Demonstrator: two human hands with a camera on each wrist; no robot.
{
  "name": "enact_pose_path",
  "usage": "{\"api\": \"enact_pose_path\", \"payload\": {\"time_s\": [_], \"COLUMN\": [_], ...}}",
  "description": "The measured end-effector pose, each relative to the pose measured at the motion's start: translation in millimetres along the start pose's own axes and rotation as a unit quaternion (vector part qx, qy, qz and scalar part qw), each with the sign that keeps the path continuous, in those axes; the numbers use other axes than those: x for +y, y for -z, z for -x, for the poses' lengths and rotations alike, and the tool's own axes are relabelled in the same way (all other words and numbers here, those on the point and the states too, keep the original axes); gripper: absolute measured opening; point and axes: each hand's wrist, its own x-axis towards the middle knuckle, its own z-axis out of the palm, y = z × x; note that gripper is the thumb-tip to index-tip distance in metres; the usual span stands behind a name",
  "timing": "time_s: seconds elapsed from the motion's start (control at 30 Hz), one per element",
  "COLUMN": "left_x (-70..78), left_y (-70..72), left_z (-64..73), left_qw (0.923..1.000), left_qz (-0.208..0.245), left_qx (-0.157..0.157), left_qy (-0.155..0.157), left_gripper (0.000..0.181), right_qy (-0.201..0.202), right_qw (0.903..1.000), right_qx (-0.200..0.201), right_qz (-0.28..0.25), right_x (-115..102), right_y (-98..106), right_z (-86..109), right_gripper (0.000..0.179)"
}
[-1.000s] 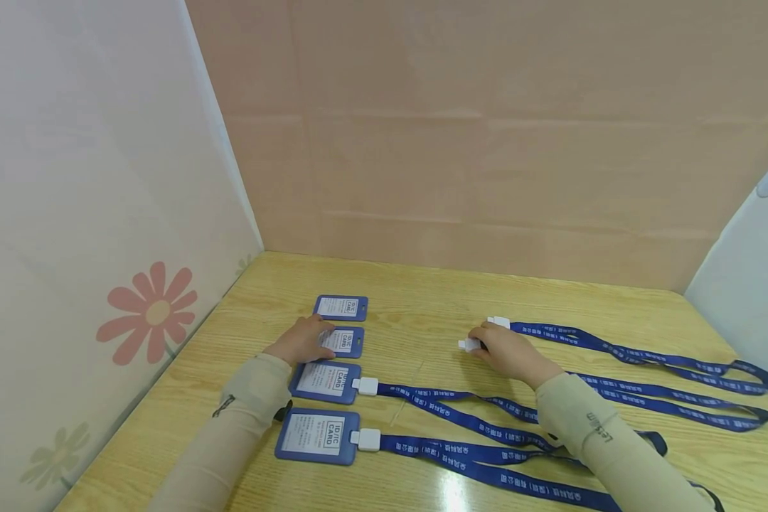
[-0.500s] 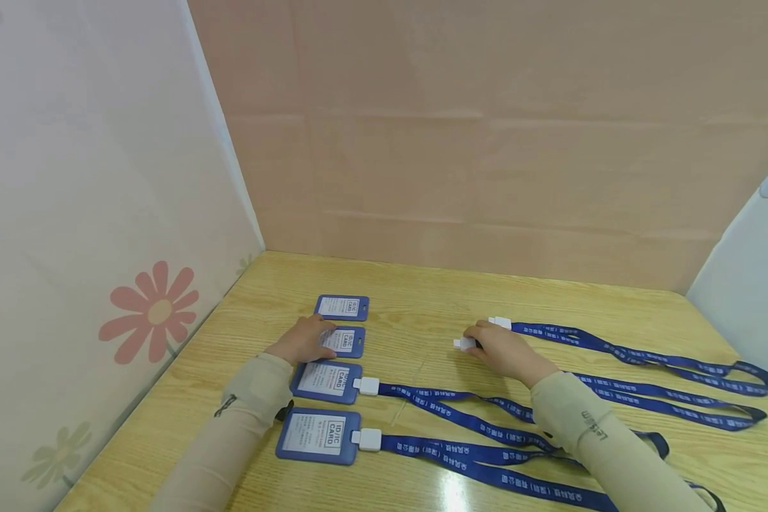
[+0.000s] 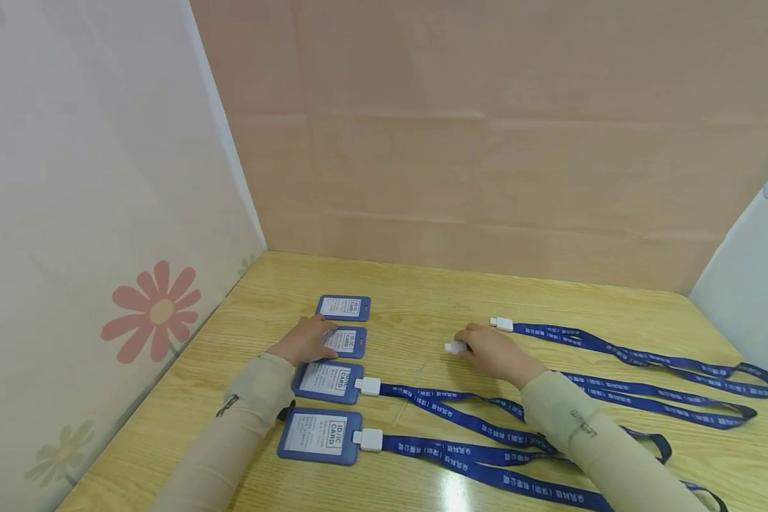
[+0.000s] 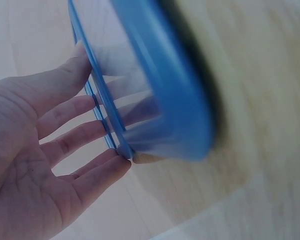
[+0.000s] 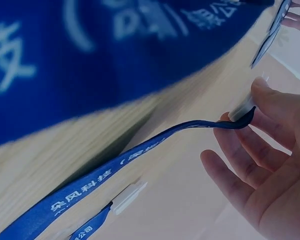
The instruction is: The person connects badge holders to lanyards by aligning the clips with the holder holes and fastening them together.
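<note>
My left hand (image 3: 303, 340) holds the left end of a blue ID badge holder (image 3: 350, 343) lying on the table, second from the back in a column. In the left wrist view the thumb and fingers meet the holder's edges. My right hand (image 3: 496, 352) pinches the white plastic clip (image 3: 456, 347) of a blue lanyard (image 3: 653, 397). The clip's narrow tip points left towards the held badge holder, with a gap between them. In the right wrist view the clip (image 5: 242, 107) sits between thumb and fingertips, and its strap trails off the table surface near the hand.
At the back lies another badge holder (image 3: 343, 308). A loose lanyard clip (image 3: 502, 324) with its strap is at back right. Nearer me, two badge holders (image 3: 328, 380) (image 3: 320, 436) are joined to lanyards running right. Walls stand behind and at both sides of the wooden table (image 3: 416, 284).
My right hand has moved left with the pinched clip, its strap sliding along behind it and uncovering the back clip. The left hand has stayed on the badge holder.
</note>
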Motion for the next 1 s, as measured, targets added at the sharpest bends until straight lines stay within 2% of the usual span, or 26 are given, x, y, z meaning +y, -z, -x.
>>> {"api": "enact_pose_path", "payload": {"time_s": [0.3, 1.0], "left_x": [1.1, 4.2], "left_y": [0.4, 3.5], "left_z": [-0.5, 1.1], "left_qw": [1.0, 1.0], "left_qz": [-0.004, 0.001], "left_qx": [-0.002, 0.002], "left_qy": [0.009, 0.0], "left_gripper": [0.056, 0.056], "right_qy": [0.01, 0.005], "right_qw": [0.9999, 0.9997], "right_qx": [-0.003, -0.014], "right_qz": [0.013, 0.017], "right_x": [-5, -17], "right_y": [-3, -3], "right_z": [-4.9, -10.6], "right_gripper": [0.025, 0.023]}}
